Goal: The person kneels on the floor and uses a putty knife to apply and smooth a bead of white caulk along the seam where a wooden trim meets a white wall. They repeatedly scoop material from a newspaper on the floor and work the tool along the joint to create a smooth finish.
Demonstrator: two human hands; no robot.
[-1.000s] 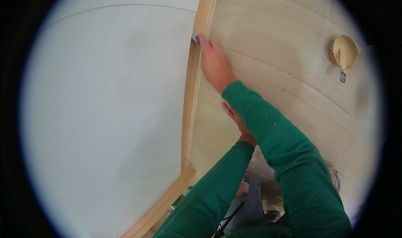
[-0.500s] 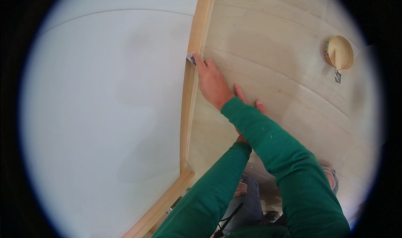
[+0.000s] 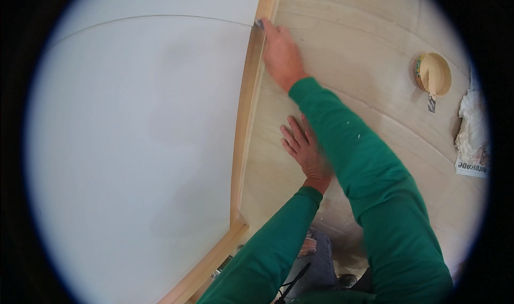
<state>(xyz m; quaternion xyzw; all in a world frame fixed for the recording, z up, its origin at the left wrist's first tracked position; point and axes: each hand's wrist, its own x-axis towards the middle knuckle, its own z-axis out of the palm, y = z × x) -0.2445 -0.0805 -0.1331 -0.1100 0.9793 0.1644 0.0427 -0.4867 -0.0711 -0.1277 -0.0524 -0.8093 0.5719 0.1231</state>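
In the head view, the right hand (image 3: 285, 55) has its fingertips closed on a small dark-tipped piece (image 3: 259, 23), blurred and too small to identify, which sits at the wooden trim (image 3: 247, 90) just beside the point where a thin curved line on the white panel (image 3: 134, 133) meets it. The left hand (image 3: 311, 155) is open, with no object visible in it; its fingers are spread over the creased beige floor covering (image 3: 364, 63). The right arm, in a green sleeve (image 3: 353, 138), stretches up and leftward from the lower edge, passing in front of part of the left hand, while the left forearm slants up to the right. Well apart from both hands, at the right, stands a round tin (image 3: 417, 71) holding pale beige paste (image 3: 439, 68); a flat stick (image 3: 431, 92) with a grey-smeared end lies across its rim. Near it, a crumpled white rag (image 3: 471, 124) rests on newspaper (image 3: 471, 168).
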